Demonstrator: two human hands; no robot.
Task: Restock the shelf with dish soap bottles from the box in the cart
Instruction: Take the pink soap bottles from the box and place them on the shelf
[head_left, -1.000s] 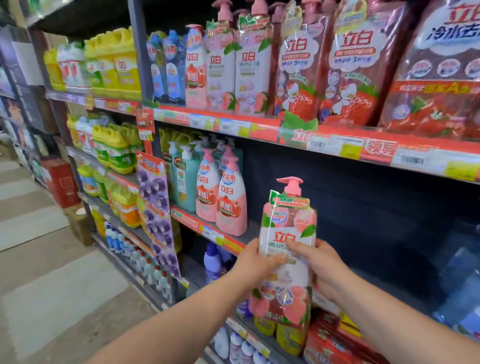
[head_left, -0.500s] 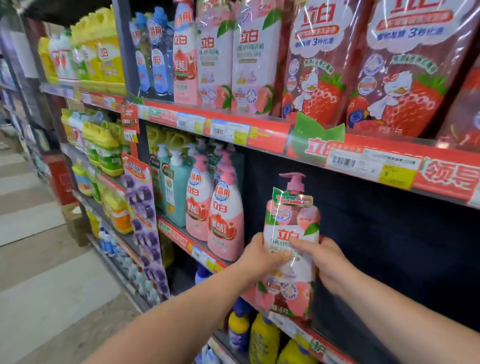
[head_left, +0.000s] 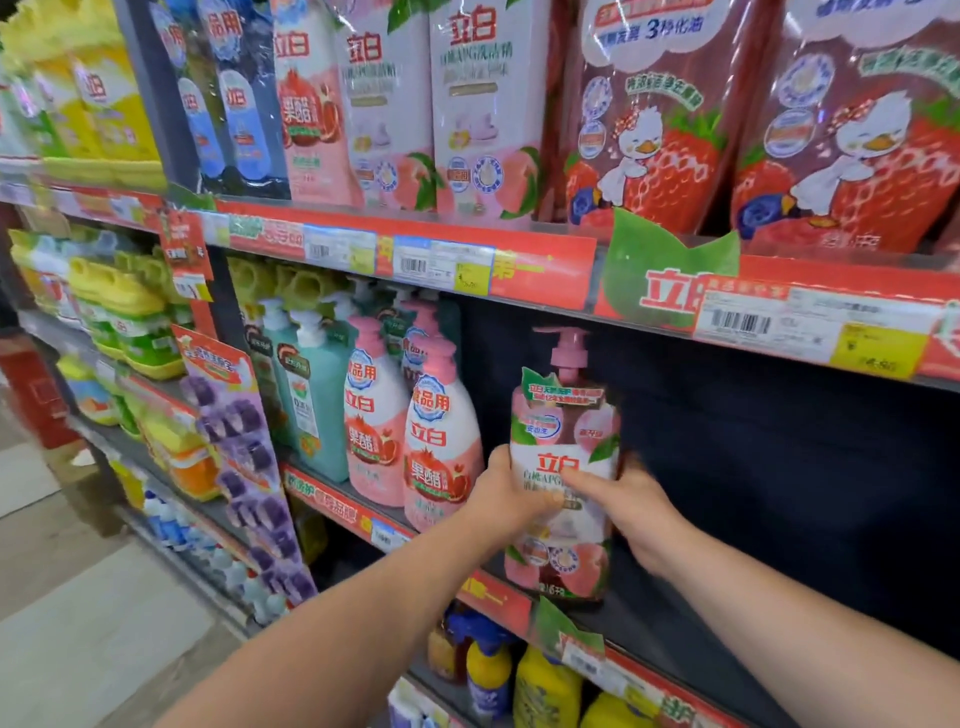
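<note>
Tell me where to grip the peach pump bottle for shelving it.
Grip the peach pump bottle round its middle, from the aisle side, as the left hand and right hand do. It stands upright; its body is broad, the pink pump head thin and probably flimsy.

The dish soap bottle (head_left: 563, 457) stands upright at the front edge of the middle shelf (head_left: 655, 619), its base seemingly touching the board. The left hand (head_left: 506, 493) is on its left side and the right hand (head_left: 636, 504) on its right. Pump bottles (head_left: 441, 447) stand just left of it, and refill pouches (head_left: 649, 135) sit on the upper shelf (head_left: 545, 270).

glossy plastic dish soap bottle (head_left: 563, 457), shiny film refill pouches (head_left: 654, 119), paper price labels (head_left: 810, 332)
</note>
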